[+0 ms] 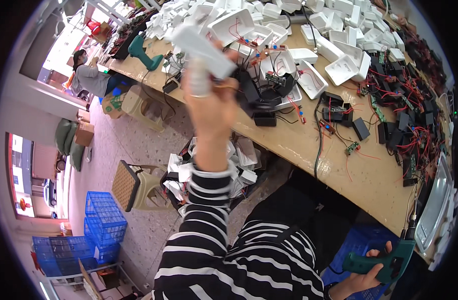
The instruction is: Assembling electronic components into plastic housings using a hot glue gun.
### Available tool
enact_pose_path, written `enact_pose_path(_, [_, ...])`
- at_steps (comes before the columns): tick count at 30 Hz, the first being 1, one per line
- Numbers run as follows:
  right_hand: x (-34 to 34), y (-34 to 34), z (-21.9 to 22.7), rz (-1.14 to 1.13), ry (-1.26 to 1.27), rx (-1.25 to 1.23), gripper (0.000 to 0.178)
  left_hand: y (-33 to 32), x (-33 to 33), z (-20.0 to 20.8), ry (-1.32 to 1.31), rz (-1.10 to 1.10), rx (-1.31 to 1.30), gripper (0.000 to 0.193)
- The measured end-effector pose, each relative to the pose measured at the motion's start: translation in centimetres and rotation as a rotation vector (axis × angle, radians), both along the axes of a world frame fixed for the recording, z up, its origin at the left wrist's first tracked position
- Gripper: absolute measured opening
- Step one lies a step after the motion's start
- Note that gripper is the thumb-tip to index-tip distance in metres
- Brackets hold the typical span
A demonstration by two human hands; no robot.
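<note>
Left grip (212,102) and held white casing (203,49) blurred; finger placement indeterminate. Counter (379,200) partly concealed beneath heaped casings (329,51).

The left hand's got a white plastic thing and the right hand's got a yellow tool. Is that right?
Not quite. In the head view, the tool in the right hand is dark green, not yellow. The left hand does have a white plastic thing, blurred.

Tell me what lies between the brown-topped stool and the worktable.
In the head view, a heap of mostly white plastic pieces lies between the brown-topped stool and the worktable, partly hidden by the left forearm.
</note>
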State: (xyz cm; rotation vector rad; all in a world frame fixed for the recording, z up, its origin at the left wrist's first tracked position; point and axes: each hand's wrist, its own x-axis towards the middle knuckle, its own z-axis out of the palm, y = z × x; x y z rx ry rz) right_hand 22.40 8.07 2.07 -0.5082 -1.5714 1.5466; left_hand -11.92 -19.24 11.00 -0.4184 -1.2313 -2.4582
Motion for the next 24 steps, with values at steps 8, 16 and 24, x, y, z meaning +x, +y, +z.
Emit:
enact_pose_path(8, [-1.2, 0.1, 0.2, -0.045, -0.009, -0.020, 0.044, -14.7, -11.8, 2.9, 0.110, 0.633, -0.884, 0.030])
enact_pose_path(16, [-1.2, -0.5, 0.4, -0.014, -0.045, 0.026, 0.045, -20.2, -24.0, -3.8, -0.156, 0.785, -1.705, 0.035])
enact_pose_path(24, [-2.6, -0.1, 0.6, 0.030, 0.033, 0.046, 0.049, -13.6, -13.5, 3.2, 0.127, 1.084, -1.048, 0.028])
